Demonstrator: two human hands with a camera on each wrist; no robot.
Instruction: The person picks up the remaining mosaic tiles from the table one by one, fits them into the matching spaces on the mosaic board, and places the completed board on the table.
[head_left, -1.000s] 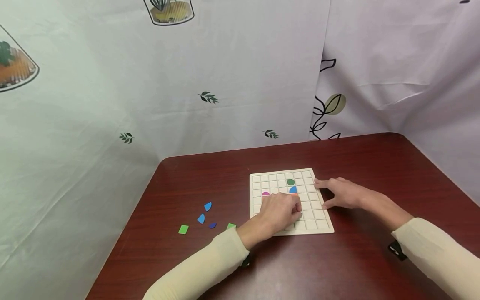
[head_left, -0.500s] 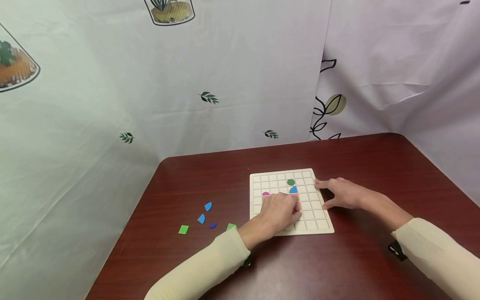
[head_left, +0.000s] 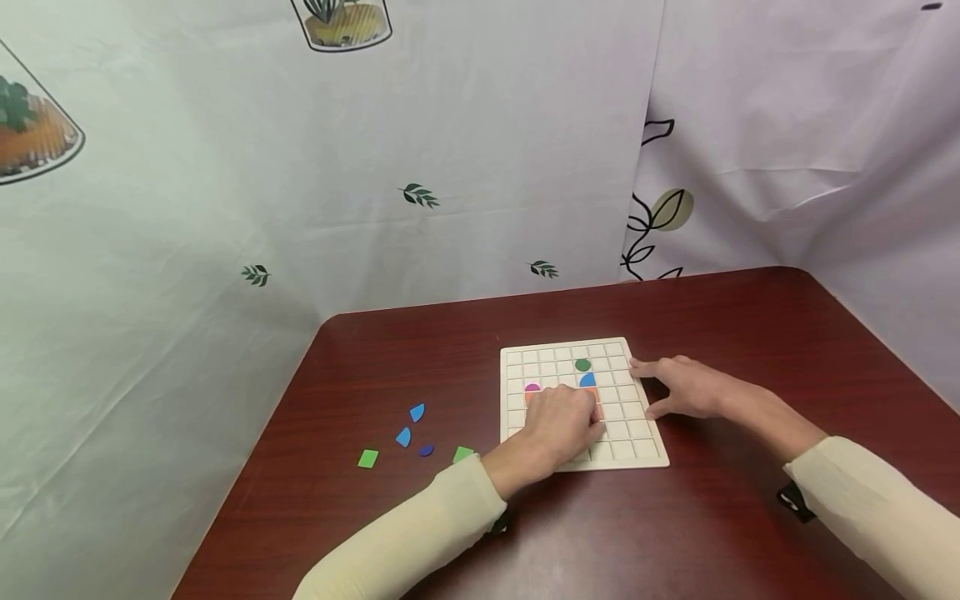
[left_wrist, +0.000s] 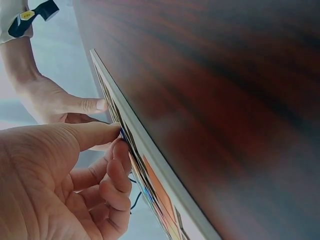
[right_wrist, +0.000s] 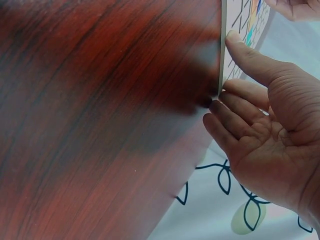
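Observation:
A cream grid board [head_left: 637, 450] lies on the table, bearing a dark green circle [head_left: 582, 365], a blue quarter-circle [head_left: 588, 380], a magenta rounded piece [head_left: 532, 387] and orange pieces [head_left: 593, 392] partly covered by a hand. Over the board's middle, my left hand [head_left: 561, 425] pinches a small dark blue piece [left_wrist: 122, 133] between thumb and forefinger, right at the board surface; most of that piece is hidden. My right hand [head_left: 690, 387] touches the board's right edge, its thumb [right_wrist: 245, 52] and fingers spread apart and fairly straight.
Left of the board, loose pieces lie on the dark red table [head_left: 420, 358]: light blue quarter-circles [head_left: 403, 437], a dark blue rounded piece [head_left: 426, 450] and green squares [head_left: 368, 458], one partly behind the left sleeve [head_left: 420, 525]. A patterned white cloth [head_left: 480, 150] hangs behind the table.
My left hand has shifted very slightly to the right, showing more of the orange beneath the magenta piece. My right hand and the board stay put.

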